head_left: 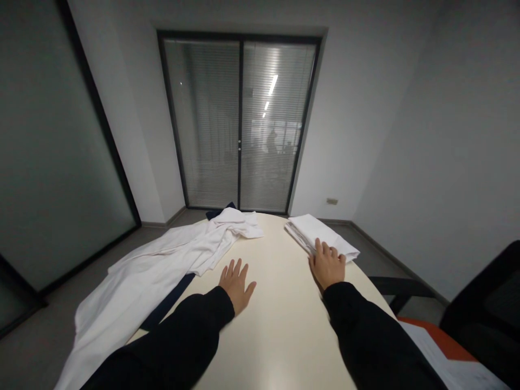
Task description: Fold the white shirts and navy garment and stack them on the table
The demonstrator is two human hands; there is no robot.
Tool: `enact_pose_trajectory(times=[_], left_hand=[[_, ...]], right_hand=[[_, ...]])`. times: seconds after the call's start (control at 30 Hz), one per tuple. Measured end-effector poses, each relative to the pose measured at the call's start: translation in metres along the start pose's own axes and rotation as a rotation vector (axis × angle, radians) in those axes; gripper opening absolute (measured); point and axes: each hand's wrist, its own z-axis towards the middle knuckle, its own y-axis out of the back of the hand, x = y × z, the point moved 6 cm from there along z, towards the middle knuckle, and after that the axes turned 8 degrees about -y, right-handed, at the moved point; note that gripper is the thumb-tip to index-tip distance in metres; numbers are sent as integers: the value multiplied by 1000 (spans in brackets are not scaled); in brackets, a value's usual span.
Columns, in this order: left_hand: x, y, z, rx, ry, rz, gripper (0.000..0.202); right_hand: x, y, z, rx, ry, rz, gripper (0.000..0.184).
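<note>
My left hand hovers over or rests on the pale table; its fingers are spread and nothing is in them. To its left lies a loose, rumpled white garment, which hangs over the table's left edge. Dark navy cloth shows from under it. My right hand touches the near edge of a neatly folded white cloth at the far right of the table. Its fingers lie on top of the cloth, slightly bent, and the thumb is partly hidden.
A black office chair stands at the right, with an orange item and white papers on or near its seat. Beyond the table are a glazed door with blinds and a wall socket. A frosted glass panel rises at left.
</note>
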Motion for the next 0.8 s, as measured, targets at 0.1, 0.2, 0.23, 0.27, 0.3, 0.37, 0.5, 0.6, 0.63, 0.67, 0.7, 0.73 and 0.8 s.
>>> enact_pose_trajectory(times=[0.1,0.2,0.23,0.27,0.3,0.37,0.5,0.6,0.63,0.67,0.7,0.73,0.8], left_hand=[[0,2,0,-10,3,-14,61],[4,11,3,-86,12,3,56],[7,18,4,-139,19,24,54],[11,26,5,-204,32,52,52],[16,35,5,-273,55,82,51],[32,52,5,-383,134,137,50],[70,66,3,-405,303,192,53],[83,66,2,-386,312,205,51],[85,66,2,-390,301,207,49],[85,66,2,-396,287,206,47],[85,66,3,-398,268,203,45],[85,66,4,-395,242,198,42],[83,67,6,-371,178,188,37]], right_hand=[[12,8,-3,2,135,115,49],[31,3,-12,124,328,314,46],[37,-1,-16,186,385,381,45],[42,-5,-21,249,426,438,44],[45,-11,-25,308,451,479,43],[48,-20,-30,391,456,523,42],[44,-27,-30,422,414,564,41],[44,-25,-29,425,414,576,41],[44,-23,-29,425,413,577,41],[44,-22,-29,425,411,578,41],[44,-21,-30,425,408,578,41],[44,-20,-30,424,403,578,41],[44,-20,-30,419,396,581,40]])
